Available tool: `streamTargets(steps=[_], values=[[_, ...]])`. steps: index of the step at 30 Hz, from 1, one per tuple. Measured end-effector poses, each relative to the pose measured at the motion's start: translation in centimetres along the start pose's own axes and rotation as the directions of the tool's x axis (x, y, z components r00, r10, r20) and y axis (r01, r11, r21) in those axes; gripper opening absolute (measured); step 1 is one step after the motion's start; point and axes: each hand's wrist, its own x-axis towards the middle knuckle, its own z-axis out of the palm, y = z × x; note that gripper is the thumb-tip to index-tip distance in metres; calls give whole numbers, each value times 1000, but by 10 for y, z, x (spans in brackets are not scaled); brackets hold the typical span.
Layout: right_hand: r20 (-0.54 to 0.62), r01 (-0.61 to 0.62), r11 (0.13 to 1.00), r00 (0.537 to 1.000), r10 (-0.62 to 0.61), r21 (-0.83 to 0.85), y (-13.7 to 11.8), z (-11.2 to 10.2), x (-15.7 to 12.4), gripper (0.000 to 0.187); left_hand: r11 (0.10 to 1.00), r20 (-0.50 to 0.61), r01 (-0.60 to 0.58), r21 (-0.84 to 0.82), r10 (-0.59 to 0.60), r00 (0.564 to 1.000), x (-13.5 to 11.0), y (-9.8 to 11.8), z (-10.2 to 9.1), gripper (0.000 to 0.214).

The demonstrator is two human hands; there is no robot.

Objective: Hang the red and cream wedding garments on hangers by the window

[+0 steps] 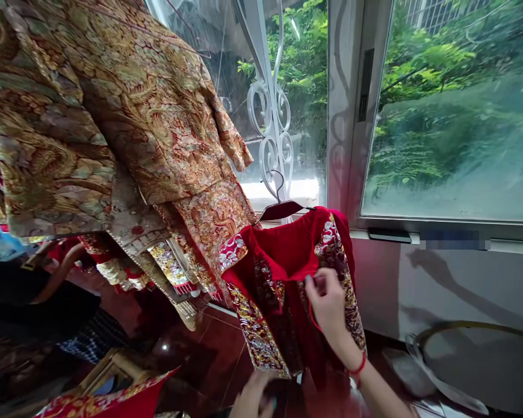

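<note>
A red jacket (pixel 261 325) with gold and silver embroidery hangs from a dark hanger (pixel 283 210), its front parted to show the red lining. My right hand (pixel 329 299), with a red cord bracelet at the wrist, pinches the red edge by the jacket's neckline. Below the jacket's lower front edge is my left hand (pixel 253 397), smeared by motion and cut off by the bottom of the view. Whether its fingers hold anything is not visible.
Gold brocade garments (pixel 157 110) hang at the left, partly against the red jacket. Behind stands a window with a scrolled white grille (pixel 268 110). A person in dark clothing (pixel 39 296) is at the left. A round hoop frame (pixel 475 371) leans at the lower right.
</note>
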Motion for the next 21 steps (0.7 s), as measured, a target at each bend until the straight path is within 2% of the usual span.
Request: streamTargets(steps=[1, 2, 3, 4, 5, 6, 8, 10, 12, 14, 17, 18, 19, 21], values=[[159, -45, 998, 987, 38, 40, -1, 10, -10, 21, 989, -128, -117, 87, 128, 983, 17, 21, -11, 48], [275, -108, 991, 958, 83, 75, 0, 21, -17, 22, 938, -245, -248, 240, 306, 920, 37, 44, -24, 51], [342, -168, 980, 932, 123, 105, 2, 33, -19, 24, 851, -305, -329, 410, 468, 829, 59, 67, -36, 53], [350, -219, 966, 923, 160, 136, 6, 45, -17, 26, 742, -313, -347, 574, 590, 744, 81, 88, -49, 56], [327, -250, 953, 927, 185, 169, 10, 54, -11, 28, 630, -264, -340, 698, 668, 696, 102, 105, -60, 55], [296, -261, 944, 935, 195, 202, 14, 62, -3, 28, 528, -183, -346, 776, 713, 677, 121, 118, -71, 47], [267, -266, 930, 943, 197, 252, 20, 69, 14, 26, 396, -43, -360, 845, 721, 691, 148, 129, -86, 26], [299, -284, 915, 934, 196, 288, 23, 70, 25, 25, 380, 20, -414, 827, 716, 697, 162, 124, -95, 22], [364, -320, 893, 910, 197, 315, 25, 67, 28, 29, 431, 9, -479, 764, 736, 677, 166, 114, -98, 25], [455, -415, 835, 860, 231, 360, 26, 64, 26, 37, 499, -44, -510, 701, 743, 668, 164, 106, -96, 29], [583, -618, 643, 750, 312, 452, 24, 61, 20, 46, 585, -114, -487, 649, 708, 697, 155, 104, -91, 34], [604, -655, 586, 729, 323, 477, 22, 60, 19, 48, 610, -134, -473, 636, 691, 710, 151, 106, -89, 34], [608, -669, 555, 723, 329, 495, 19, 58, 18, 49, 631, -150, -461, 623, 676, 722, 148, 108, -87, 34], [589, -653, 555, 740, 324, 515, 14, 54, 15, 48, 666, -177, -445, 599, 652, 737, 143, 110, -85, 34]])
